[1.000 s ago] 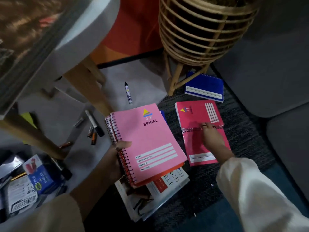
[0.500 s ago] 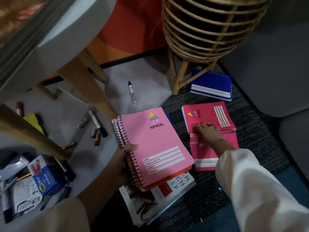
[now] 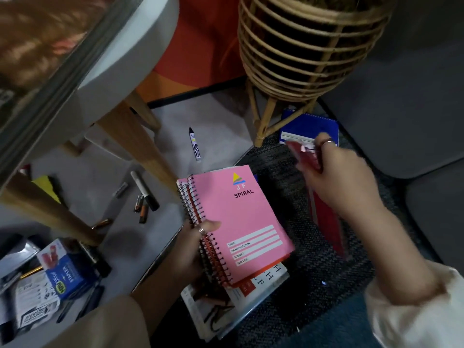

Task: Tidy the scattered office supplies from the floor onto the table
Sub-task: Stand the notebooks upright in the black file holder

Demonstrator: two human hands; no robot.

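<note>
My left hand [image 3: 198, 243] grips a stack of spiral notebooks by the wire binding, a light pink notebook [image 3: 241, 222] on top and an orange one under it. Below the stack a white book [image 3: 233, 305] shows, and I cannot tell whether it is held or on the rug. My right hand [image 3: 339, 182] grips a red spiral notebook [image 3: 326, 217] lifted off the rug and seen nearly edge-on, blurred. A blue notebook [image 3: 311, 126] lies on the floor beyond it, under the rattan stand. The table [image 3: 118, 59] rises at the upper left.
On the grey floor lie a striped marker [image 3: 194, 144], a white marker [image 3: 144, 190], batteries [image 3: 141, 209] and a yellow pad [image 3: 46, 185]. A blue stapler box [image 3: 66, 270] and papers sit lower left. Rattan stand [image 3: 308, 46], table leg [image 3: 143, 149] and grey sofa [image 3: 414, 96] crowd in.
My right hand has picked the red notebook up off the rug and turned it on edge; earlier it lay open flat under the fingers. The left hand's stack has stayed put.
</note>
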